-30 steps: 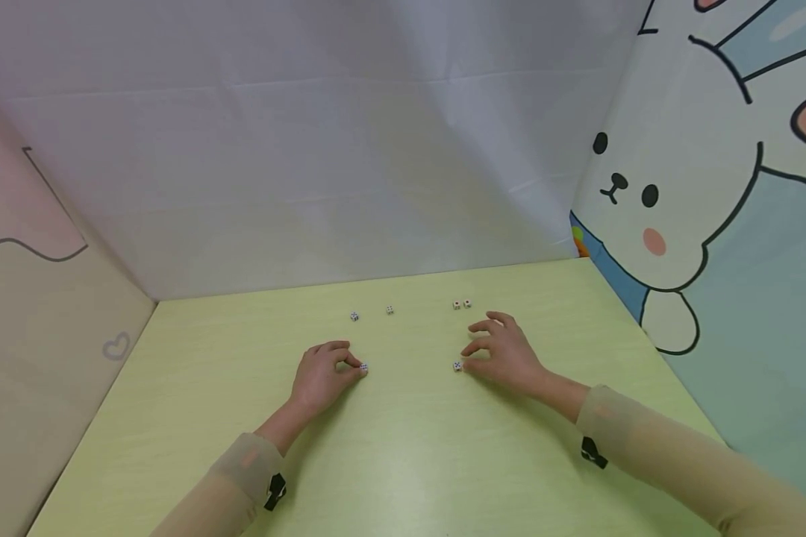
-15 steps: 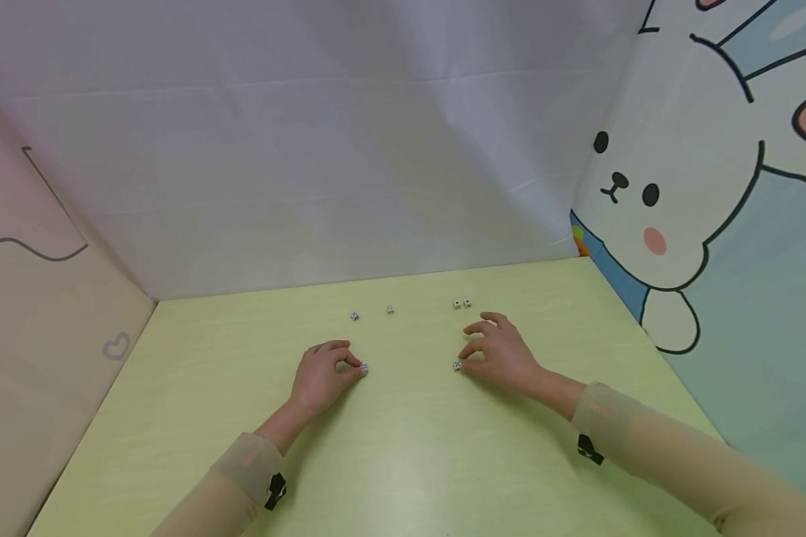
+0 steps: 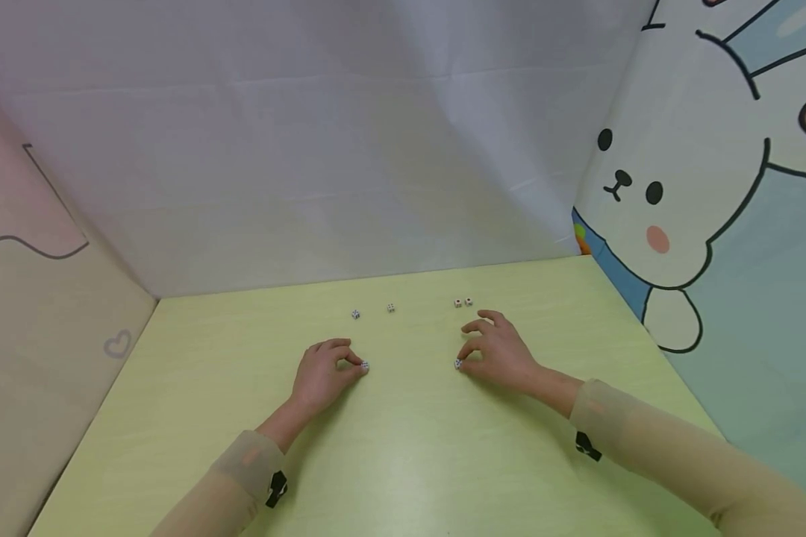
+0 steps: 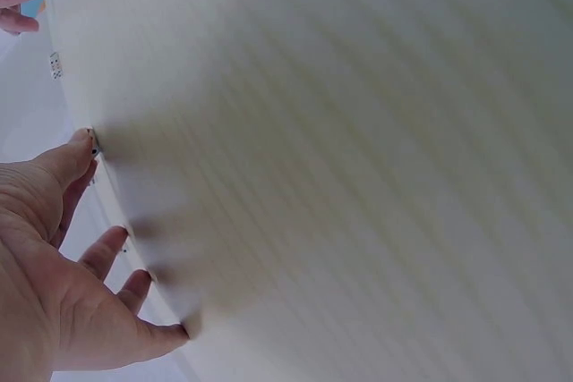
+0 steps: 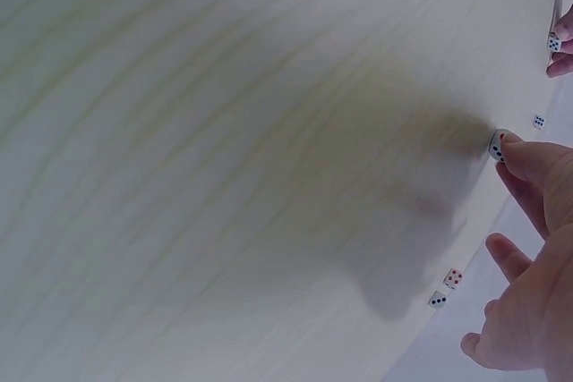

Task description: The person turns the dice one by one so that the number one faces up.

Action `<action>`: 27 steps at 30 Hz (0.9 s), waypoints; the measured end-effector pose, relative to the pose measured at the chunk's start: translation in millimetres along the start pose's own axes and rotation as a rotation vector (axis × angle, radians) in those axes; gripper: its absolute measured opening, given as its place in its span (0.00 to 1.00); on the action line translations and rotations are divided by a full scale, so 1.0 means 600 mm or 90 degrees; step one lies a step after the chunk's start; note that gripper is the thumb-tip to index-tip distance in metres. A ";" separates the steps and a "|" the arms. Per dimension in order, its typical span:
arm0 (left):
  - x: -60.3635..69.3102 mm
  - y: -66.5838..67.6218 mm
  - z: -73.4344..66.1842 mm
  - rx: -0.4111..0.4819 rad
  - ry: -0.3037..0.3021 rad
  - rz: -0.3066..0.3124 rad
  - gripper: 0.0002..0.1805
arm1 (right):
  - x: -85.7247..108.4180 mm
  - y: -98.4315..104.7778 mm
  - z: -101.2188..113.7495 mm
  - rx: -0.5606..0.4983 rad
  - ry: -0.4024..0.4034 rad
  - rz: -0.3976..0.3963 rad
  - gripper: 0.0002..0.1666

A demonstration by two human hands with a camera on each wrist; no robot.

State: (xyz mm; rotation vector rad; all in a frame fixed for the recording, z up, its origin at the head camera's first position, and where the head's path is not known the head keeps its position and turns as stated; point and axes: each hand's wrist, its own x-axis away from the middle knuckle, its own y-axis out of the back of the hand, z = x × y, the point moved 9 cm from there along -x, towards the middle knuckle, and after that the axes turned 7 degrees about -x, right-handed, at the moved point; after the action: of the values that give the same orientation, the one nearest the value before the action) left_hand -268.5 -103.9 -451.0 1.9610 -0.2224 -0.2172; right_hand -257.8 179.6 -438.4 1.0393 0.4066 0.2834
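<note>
My left hand [image 3: 322,377] pinches a small white die [image 3: 365,365] between thumb and index finger at the middle of the table. In the left wrist view, that die [image 4: 93,143] is mostly covered by the thumb tip. To the right, my right hand [image 3: 502,356] has thumb and index finger on another white die [image 3: 457,364], its other fingers spread. A red pip and dark pips show on this die [image 5: 498,145] in the right wrist view. Both dice are at the tabletop, apart from each other.
Farther back on the pale yellow table [image 3: 403,447] lie a die [image 3: 356,314] and a second die [image 3: 391,307], apart. Two dice with red pips, one left [image 3: 458,303] and one right [image 3: 469,302], sit close together. White cloth [image 3: 322,171] hangs behind; a rabbit-printed sheet [image 3: 712,209] stands right.
My right hand has moved slightly left, and its thumb and index finger have come onto the die, which has turned a little. The left hand has stayed at its die.
</note>
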 end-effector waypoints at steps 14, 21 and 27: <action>-0.002 -0.001 0.001 -0.001 0.000 0.003 0.06 | -0.006 0.010 -0.001 -0.023 -0.020 -0.015 0.04; -0.001 -0.003 0.003 0.005 0.005 0.007 0.06 | -0.003 0.020 -0.021 -0.207 -0.086 -0.057 0.07; -0.004 0.000 0.001 0.001 0.003 0.009 0.06 | 0.001 0.020 -0.036 -0.360 -0.159 -0.072 0.12</action>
State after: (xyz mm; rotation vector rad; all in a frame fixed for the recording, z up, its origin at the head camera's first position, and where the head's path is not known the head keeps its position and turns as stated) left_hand -270.8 -103.9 -451.4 1.9607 -0.2329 -0.2032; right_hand -267.4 201.9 -437.7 0.4848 0.1410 0.1502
